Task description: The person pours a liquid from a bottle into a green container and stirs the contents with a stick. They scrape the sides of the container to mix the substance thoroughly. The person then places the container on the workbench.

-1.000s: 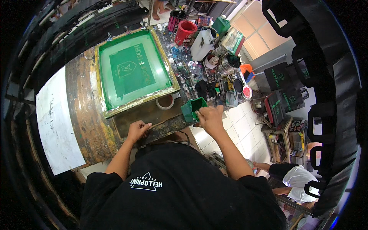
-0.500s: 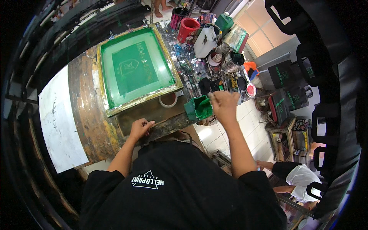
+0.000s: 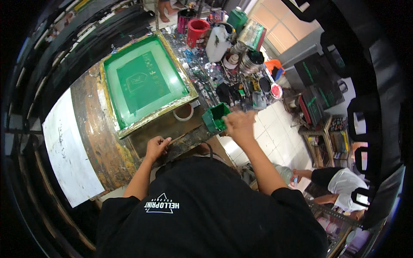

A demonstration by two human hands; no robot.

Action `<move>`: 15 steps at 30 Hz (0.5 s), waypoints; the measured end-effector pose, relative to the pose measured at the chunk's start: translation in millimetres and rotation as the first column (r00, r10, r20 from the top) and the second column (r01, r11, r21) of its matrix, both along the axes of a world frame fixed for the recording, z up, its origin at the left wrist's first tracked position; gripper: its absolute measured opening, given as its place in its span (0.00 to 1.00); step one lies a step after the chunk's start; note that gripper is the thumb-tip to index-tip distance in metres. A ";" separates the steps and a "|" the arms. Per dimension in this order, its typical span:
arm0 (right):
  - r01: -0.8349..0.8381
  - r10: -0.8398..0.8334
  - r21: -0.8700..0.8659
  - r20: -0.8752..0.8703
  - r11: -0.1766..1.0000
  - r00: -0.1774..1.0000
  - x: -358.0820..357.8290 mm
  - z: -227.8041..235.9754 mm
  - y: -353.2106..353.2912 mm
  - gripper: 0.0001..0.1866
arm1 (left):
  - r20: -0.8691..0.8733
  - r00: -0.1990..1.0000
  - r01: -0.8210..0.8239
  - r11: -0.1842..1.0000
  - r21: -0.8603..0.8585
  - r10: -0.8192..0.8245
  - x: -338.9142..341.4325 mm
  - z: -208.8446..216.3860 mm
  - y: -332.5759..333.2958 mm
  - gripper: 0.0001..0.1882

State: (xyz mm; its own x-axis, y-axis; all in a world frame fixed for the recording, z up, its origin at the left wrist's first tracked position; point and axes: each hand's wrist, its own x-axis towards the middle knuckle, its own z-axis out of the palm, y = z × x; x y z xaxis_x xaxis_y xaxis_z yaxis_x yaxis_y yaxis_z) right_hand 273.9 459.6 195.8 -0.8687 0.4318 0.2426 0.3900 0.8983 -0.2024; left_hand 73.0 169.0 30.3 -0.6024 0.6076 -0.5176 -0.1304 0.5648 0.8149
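My right hand (image 3: 240, 127) is closed in a pinch at the near right side of a green open-topped container (image 3: 209, 122) with green ink inside; whatever its fingers hold is hidden. The container stands at the table's near edge. Fingers curled, my left hand (image 3: 156, 148) rests by the table's front edge, with nothing visible in it. Beyond it lies a screen-printing frame (image 3: 150, 117), its rim stained, its mesh (image 3: 174, 88) green with a darker rectangle and a design. A roll of tape (image 3: 184, 112) sits partly under the frame's near right corner.
Right of the frame crowd a red bucket (image 3: 198, 33), a white jug (image 3: 217, 45), a green bottle (image 3: 237, 18) and stacked cans (image 3: 251, 61). White sheeting (image 3: 71, 150) covers the table's left end. Black bags (image 3: 325, 96) hang at the right. Another person (image 3: 342, 189) is at the lower right.
My right hand has come down toward me beside the green container, covering more of its near side. My left hand stays by the table edge. The whole view has shifted slightly.
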 end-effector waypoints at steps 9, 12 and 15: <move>0.056 -0.056 -0.008 -0.201 0.998 0.978 1.5 17.2 23.4 0.11 | 0.061 0.995 0.079 0.994 0.078 -0.084 -2.1 8.2 -0.9 0.21; -0.027 0.021 -0.075 -0.075 0.997 0.997 5.4 -7.6 1.9 0.12 | 0.134 0.958 0.211 0.937 0.277 -0.255 0.2 71.1 25.1 0.21; -0.057 0.042 -0.080 -0.168 0.995 0.985 -12.5 -5.8 4.2 0.13 | -0.013 0.770 0.496 0.586 0.641 -0.638 18.7 223.3 54.4 0.33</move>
State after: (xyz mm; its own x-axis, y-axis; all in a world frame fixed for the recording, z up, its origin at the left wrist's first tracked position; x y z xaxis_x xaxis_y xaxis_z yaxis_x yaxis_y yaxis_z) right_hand 261.4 463.8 190.0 -0.8401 0.4143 0.3500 0.3001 0.8926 -0.3364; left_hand 91.7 223.4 253.6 0.0451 0.9990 0.0005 -0.1476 0.0062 0.9890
